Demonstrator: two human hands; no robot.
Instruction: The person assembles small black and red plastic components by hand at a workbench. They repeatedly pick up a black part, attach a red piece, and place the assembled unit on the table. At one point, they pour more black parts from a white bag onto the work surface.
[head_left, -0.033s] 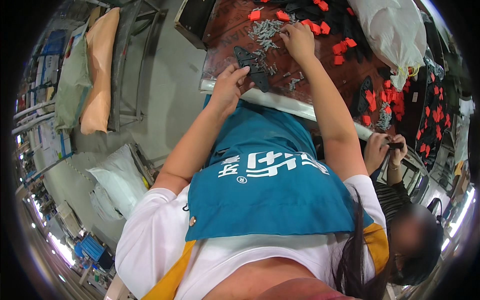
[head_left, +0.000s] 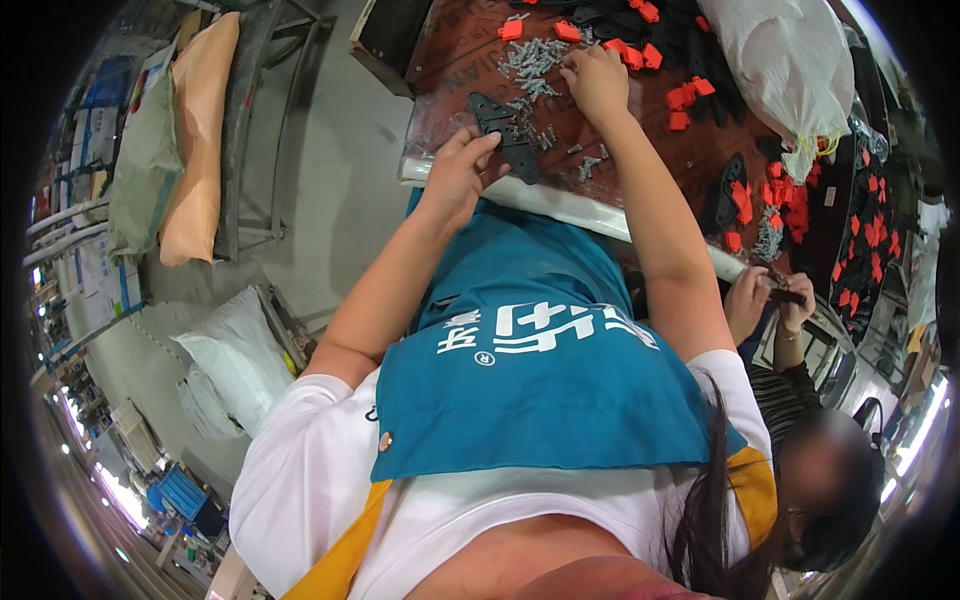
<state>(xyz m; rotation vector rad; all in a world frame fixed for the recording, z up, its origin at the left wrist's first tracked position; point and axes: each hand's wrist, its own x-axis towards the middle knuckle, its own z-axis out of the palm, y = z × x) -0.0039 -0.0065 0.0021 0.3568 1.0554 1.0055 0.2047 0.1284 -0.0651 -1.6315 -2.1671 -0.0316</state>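
My left hand [head_left: 460, 170] grips a flat black plastic part [head_left: 517, 158] with pointed ends, thumb on top, near the table's front edge. My right hand [head_left: 600, 85] is closed in a pinch at the right side of a pile of small metal springs [head_left: 535, 62]. What its fingertips hold, if anything, is too small to make out. Several loose springs [head_left: 590, 167] lie between my hands and close to the black part. Red plastic clips [head_left: 620, 52] sit just beyond and right of my right hand.
The brown table [head_left: 640, 120] has a pale rolled front edge [head_left: 590, 208]. Further right are a white sack [head_left: 790, 70] and more red clips [head_left: 795, 205]. A co-worker's hands [head_left: 765, 300] hold a dark piece at the right. Filled sacks [head_left: 200, 140] stand at the left.
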